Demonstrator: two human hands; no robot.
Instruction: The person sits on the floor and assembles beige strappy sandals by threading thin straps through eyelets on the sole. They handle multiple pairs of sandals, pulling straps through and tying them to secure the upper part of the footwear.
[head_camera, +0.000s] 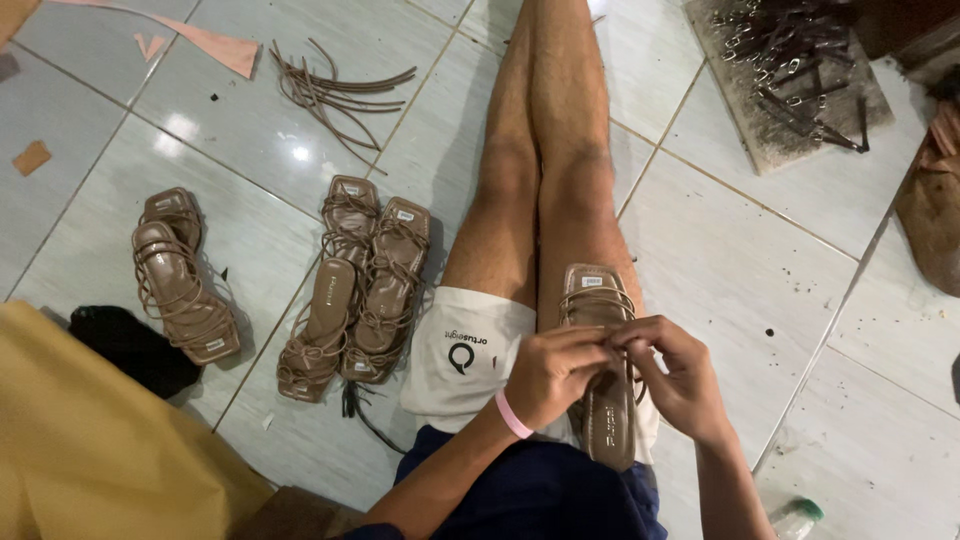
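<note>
Pinching the thin straps of a tan strappy sandal (603, 400) lying on the right thigh, the left hand (552, 372) and right hand (678, 375) appear mid-fitting, with careful threading judged next; no container shows, only finished sandal pairs (350, 290) on the tiled floor (730, 250).

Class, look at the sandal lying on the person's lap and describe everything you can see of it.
The sandal is a flat, tan-brown one that looks like leather, with a squared toe and a pale label on the insole. It lies sole-down along the person's right thigh, toe pointing toward the knee, heel near the dark shorts. Thin straps cross its front. The left hand and right hand meet over its middle, fingertips pinching the straps and hiding that part.
</note>
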